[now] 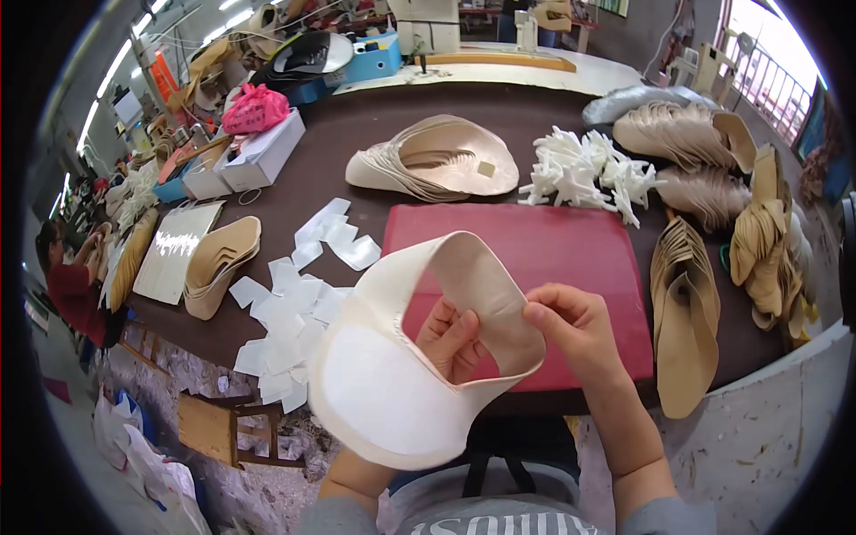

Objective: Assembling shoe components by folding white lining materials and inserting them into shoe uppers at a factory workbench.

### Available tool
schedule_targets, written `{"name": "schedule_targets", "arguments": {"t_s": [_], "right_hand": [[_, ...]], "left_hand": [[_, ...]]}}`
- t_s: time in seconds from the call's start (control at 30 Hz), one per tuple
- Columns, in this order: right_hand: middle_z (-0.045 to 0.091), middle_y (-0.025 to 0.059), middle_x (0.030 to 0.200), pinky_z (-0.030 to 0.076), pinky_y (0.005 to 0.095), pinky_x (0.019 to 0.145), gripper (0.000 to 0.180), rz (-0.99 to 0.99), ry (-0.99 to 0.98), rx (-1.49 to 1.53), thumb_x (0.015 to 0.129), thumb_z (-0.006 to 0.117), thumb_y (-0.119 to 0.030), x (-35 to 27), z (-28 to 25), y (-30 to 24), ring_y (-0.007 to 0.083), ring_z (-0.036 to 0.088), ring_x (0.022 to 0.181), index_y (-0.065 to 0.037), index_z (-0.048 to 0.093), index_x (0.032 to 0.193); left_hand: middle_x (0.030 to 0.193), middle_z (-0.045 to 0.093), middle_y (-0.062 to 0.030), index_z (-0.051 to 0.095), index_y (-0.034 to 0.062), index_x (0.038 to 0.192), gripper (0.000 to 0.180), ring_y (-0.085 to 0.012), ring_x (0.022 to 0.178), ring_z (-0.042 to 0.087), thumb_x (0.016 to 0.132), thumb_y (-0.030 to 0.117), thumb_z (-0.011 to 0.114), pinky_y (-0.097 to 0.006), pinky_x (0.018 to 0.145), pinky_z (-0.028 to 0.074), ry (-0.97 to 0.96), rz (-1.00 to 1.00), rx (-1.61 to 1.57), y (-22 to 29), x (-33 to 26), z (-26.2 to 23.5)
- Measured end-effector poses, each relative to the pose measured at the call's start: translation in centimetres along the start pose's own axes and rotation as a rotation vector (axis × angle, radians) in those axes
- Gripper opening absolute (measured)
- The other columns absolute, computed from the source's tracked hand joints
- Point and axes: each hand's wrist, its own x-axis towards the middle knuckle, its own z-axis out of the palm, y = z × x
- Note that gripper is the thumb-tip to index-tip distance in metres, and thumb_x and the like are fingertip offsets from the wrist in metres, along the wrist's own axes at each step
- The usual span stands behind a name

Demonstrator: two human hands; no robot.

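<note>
In front of me is a cream shoe upper [419,259], its rounded toe part covered in white and turned toward me. My left hand [450,339] shows through the upper's opening, with thumb and fingers closed on its inner wall. At the upper's right edge, my right hand [580,325] pinches the rim between thumb and fingers. The upper is held tilted above a dark red mat [580,267]. Several white, thin cut pieces [294,321] lie loosely spread to the left of it.
Nested beige uppers [432,183] lie beyond the mat. White strips [588,169] are heaped at its far right corner. Tan stacked uppers [687,312] stand along the right. A small stack [218,267] and white boxes [263,152] are left. A person [76,285] sits far left.
</note>
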Motion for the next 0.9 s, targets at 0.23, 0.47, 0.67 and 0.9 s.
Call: {"name": "schedule_targets", "arguments": {"t_s": [0.23,0.47,0.67,0.9], "right_hand": [[0.063,0.0037,0.088,0.042,0.0202,0.069,0.014,-0.029,0.118,0.150,0.085,0.067,-0.011,-0.2,2.0,1.7,0.0097,0.053,0.077,0.000,0.065,0.094],[0.062,0.0036,0.081,0.041,0.0202,0.069,0.015,0.091,0.123,0.464,0.087,0.065,-0.015,-0.5,1.7,3.4,0.0089,0.052,0.077,0.000,0.065,0.092],[0.062,0.0041,0.080,0.041,0.0199,0.070,0.019,0.097,0.103,0.113,0.089,0.063,-0.018,-0.3,1.3,2.3,0.0090,0.052,0.077,0.000,0.065,0.091],[0.064,0.0069,0.083,0.046,0.0232,0.075,0.027,0.136,0.133,0.445,0.096,0.055,-0.021,0.4,-0.8,3.4,0.0117,0.056,0.078,0.002,0.066,0.103]], "left_hand": [[0.106,0.062,-0.0081,0.052,0.0063,0.119,0.031,-0.0186,0.097,0.064,0.090,0.004,0.063,-0.029,0.090,0.053,0.033,0.117,-0.009,-1.4,0.2,0.0],[0.109,0.062,-0.0087,0.052,0.0069,0.122,0.034,-0.0204,0.100,0.063,0.090,0.002,0.063,-0.030,0.091,0.053,-0.001,0.072,-0.030,-1.9,0.1,-1.4],[0.110,0.062,-0.0085,0.052,0.0071,0.123,0.035,-0.0204,0.100,0.063,0.090,0.002,0.063,-0.031,0.090,0.054,0.047,0.035,0.059,-1.8,0.2,-1.6],[0.099,0.062,-0.0075,0.054,0.0055,0.120,0.032,-0.0164,0.083,0.064,0.089,0.002,0.063,-0.024,0.077,0.056,0.126,-0.039,0.139,-1.3,1.0,1.1]]}}
